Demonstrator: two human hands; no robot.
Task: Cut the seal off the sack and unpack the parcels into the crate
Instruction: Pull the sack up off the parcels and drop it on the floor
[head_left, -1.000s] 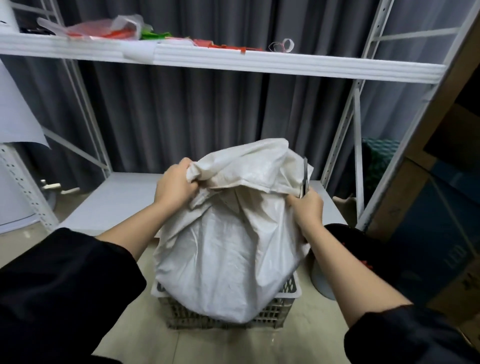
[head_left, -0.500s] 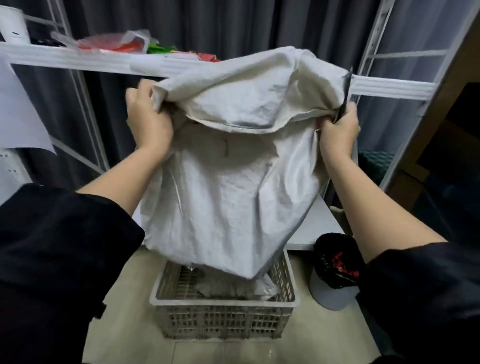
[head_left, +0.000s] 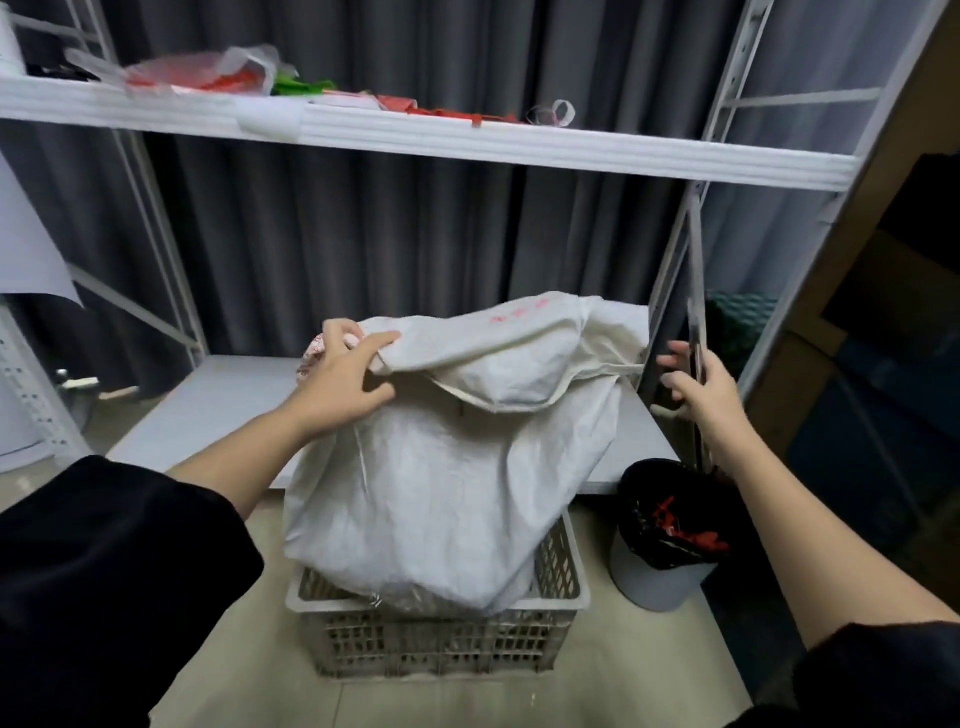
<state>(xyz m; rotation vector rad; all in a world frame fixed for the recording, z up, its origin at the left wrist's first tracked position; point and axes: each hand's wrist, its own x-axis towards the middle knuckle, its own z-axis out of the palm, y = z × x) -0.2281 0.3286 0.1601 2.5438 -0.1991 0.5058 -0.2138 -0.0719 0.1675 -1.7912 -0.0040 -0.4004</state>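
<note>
Two bare hands are up at the mouth of the sack (head_left: 457, 467), and from the head camera there is plenty to call: the white woven sack sits upside down in the pale slatted crate (head_left: 441, 639) on the floor, its bulk spilling over the crate's near rim while its upper end leans back over the edge of the low grey shelf (head_left: 208, 405) behind. The left hand (head_left: 337, 384) is on the sack's upper left corner, thumb and fingers pinching a fold of the cloth, with something round and red-patterned peeking out just behind the knuckles, too hidden to name. The right hand (head_left: 701, 384) is off the sack, just beside its right edge, fingers spread and relaxed toward the cloth while the thumb clamps a thin dark blade (head_left: 695, 338) against the palm; the blade stands upright above the hand, whether knife or scissors I cannot tell. A glimpse of clear plastic shows at the bottom of the sack inside the crate, parcels not clearly visible. Right of the crate stands a grey bin (head_left: 660, 582) lined with a black bag, red scraps lying in it. Above runs a white upper shelf (head_left: 467, 140) carrying plastic bags and red and green bits, with a dark grey curtain (head_left: 389, 249) hanging behind the rack and black sleeves framing both forearms
</note>
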